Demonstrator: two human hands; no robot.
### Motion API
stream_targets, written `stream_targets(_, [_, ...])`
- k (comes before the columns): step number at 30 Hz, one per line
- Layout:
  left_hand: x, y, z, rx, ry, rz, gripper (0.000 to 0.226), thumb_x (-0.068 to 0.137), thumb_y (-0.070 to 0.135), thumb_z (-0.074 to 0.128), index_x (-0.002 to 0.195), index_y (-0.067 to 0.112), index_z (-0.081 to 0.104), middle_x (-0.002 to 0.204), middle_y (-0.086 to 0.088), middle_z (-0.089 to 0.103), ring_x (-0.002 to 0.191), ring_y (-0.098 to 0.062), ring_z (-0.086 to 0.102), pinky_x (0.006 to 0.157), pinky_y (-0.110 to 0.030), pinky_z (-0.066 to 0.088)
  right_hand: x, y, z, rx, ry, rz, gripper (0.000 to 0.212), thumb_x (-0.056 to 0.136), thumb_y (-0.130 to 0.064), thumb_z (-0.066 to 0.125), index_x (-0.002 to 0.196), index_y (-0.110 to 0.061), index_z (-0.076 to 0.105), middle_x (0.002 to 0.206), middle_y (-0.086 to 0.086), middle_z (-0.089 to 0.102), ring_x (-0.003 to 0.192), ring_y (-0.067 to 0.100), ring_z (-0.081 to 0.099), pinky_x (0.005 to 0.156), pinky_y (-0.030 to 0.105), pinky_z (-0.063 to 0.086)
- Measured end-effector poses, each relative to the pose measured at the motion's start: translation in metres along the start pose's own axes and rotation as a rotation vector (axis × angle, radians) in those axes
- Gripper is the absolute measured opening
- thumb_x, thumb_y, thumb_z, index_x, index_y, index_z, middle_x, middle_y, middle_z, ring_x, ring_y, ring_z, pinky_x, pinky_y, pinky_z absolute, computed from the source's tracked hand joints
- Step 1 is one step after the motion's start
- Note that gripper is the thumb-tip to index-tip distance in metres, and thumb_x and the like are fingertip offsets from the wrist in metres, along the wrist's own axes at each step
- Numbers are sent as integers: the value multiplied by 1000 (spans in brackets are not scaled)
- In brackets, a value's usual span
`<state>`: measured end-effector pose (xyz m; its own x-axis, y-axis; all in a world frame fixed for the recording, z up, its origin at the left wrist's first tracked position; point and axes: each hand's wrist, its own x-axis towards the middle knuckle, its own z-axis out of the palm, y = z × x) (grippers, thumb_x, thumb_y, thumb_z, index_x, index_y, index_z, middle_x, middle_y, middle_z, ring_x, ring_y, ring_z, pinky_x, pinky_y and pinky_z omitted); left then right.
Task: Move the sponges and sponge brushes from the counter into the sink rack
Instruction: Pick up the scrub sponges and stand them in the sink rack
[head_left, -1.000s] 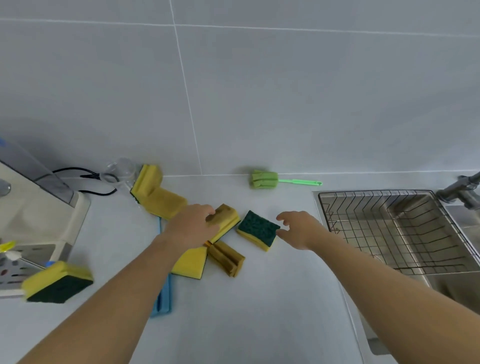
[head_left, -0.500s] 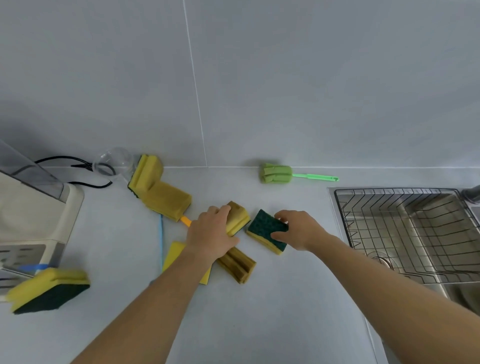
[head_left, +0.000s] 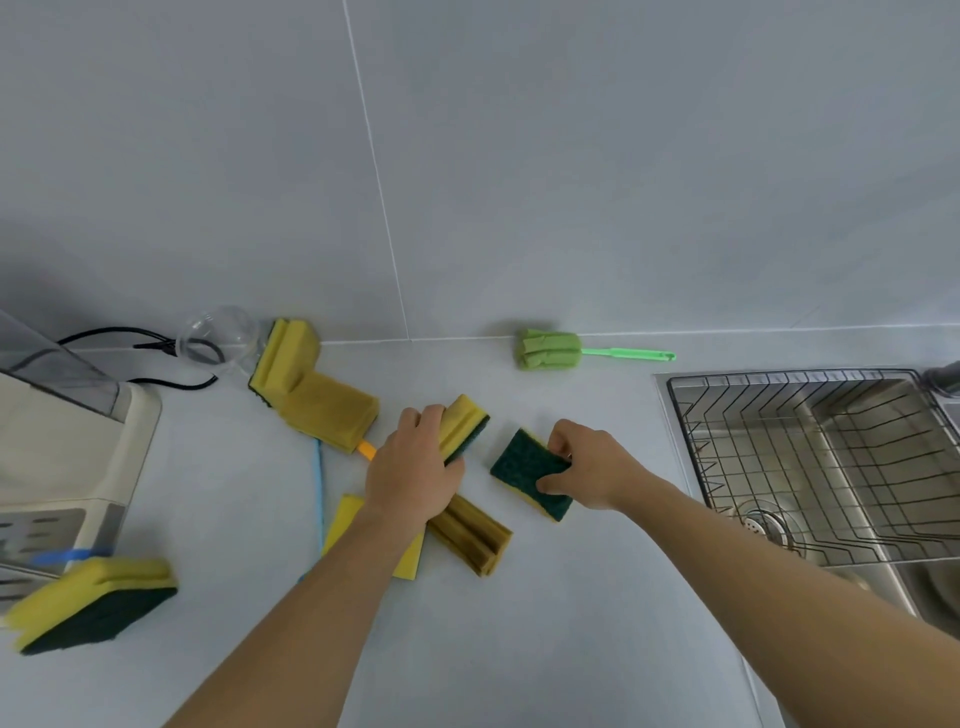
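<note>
On the counter (head_left: 519, 649), the left hand (head_left: 413, 470) is clamped over a yellow sponge (head_left: 465, 426), thumb on its dark green underside, fingers across the top. At three o'clock from it, the right hand (head_left: 589, 465) pinches a green-topped sponge (head_left: 527, 470), thumb and fingers closed on its right end; whether this sponge is touching the counter cannot be told. The two sponges sit near each other but apart. Under the left wrist, at six o'clock, lie a flat yellow sponge (head_left: 345, 519) and a brownish grooved sponge (head_left: 475, 540). At ten o'clock from the left hand, two worn yellow sponges (head_left: 311, 387) rest against each other near the wall, with a blue stick (head_left: 319, 488) running down beside them. A green brush (head_left: 550, 351) lies against the wall at one o'clock. Far off at eight o'clock, another sponge (head_left: 93, 600) sits at the counter's left edge. The wire rack (head_left: 691, 441) sits in the sink (head_left: 893, 582) at three o'clock, with no sponges in it.
</note>
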<state>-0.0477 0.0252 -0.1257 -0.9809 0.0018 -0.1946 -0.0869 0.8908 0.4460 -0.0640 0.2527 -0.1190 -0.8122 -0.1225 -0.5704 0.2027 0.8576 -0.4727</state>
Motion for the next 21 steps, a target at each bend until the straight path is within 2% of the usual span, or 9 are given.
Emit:
stream_targets(5, [-18, -8, -23, -302, 79, -55, 55, 79, 41, 68, 128, 30, 44, 103, 6, 57, 94, -19, 59, 74, -42, 57, -20, 11, -2, 140, 12, 8, 33, 78, -25, 79, 89, -21, 48, 96, 5, 62, 71, 18, 55, 53, 26, 46])
stream_targets(10, [-47, -10, -34, -682, 77, -185, 46, 75, 39, 77, 114, 34, 52, 98, 6, 68, 86, -13, 70, 70, -36, 61, -52, 32, -6, 383, 51, 75, 35, 77, -28, 80, 98, -30, 53, 98, 2, 65, 75, 19, 62, 51, 24, 47])
stream_targets(14, [-74, -2, -33, -875, 80, -279, 42, 75, 35, 80, 110, 35, 57, 99, 6, 68, 89, -13, 69, 65, -25, 56, -81, 44, -8, 625, 95, 80, 40, 79, -26, 80, 110, -34, 55, 103, 8, 68, 92, 27, 68, 72, 36, 57])
stream_targets(17, [-92, 8, -30, -1025, 44, -317, 38, 75, 31, 82, 108, 30, 63, 98, 0, 74, 90, -20, 72, 75, -37, 60, -103, 55, -8, 784, 139, 66, 40, 82, -18, 79, 115, -29, 59, 106, 15, 68, 97, 32, 70, 90, 50, 57])
stream_targets(19, [-102, 16, -27, -1087, 14, -318, 36, 75, 30, 82, 107, 31, 66, 96, 0, 76, 89, -20, 74, 76, -38, 59, -117, 63, -8, 884, 144, 57, 43, 84, -12, 76, 121, -23, 59, 106, 17, 70, 96, 32, 72, 90, 51, 57])
stream_targets(21, [-112, 22, -26, -1119, 1, -307, 35, 75, 31, 82, 107, 30, 68, 95, 0, 77, 87, -18, 74, 71, -32, 57, -128, 71, -7, 966, 158, 53, 43, 85, -9, 75, 124, -18, 59, 103, 17, 72, 91, 29, 74, 83, 44, 60])
